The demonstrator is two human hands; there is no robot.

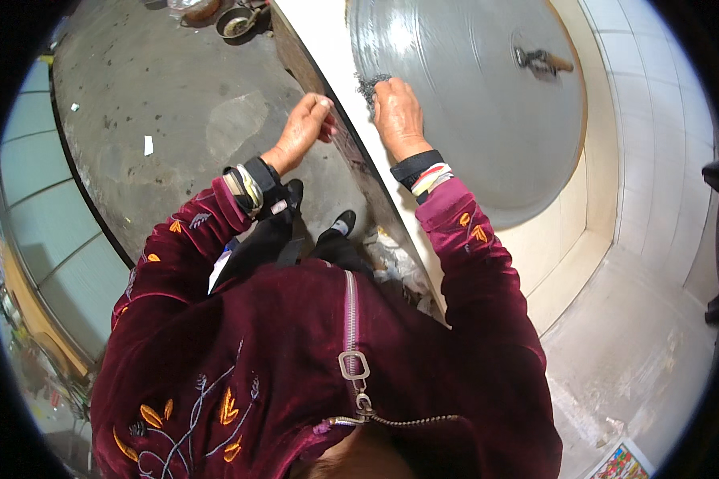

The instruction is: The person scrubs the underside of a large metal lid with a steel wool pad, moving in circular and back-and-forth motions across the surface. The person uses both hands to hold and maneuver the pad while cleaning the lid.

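Note:
My right hand (pixel 399 116) is closed on a dark steel wool scrubber (pixel 371 88), held at the left edge of a large round grey metal lid (pixel 471 120). The lid's surface looks wet and shiny, with a wood-gripped handle (pixel 545 61) on its right part. Pale tiled counter (pixel 337 48) borders the lid. My left hand (pixel 302 132) hangs in the air just left of the counter's front edge, its fingers loosely bent and slightly apart. Nothing shows in it.
A white tiled wall (pixel 655 112) rises to the right. Below me is a grey concrete floor (pixel 192 104) with small white scraps. A dark pan (pixel 238 25) sits on it at the far end. Crumpled plastic bags (pixel 391 255) lie by the counter's base near my feet.

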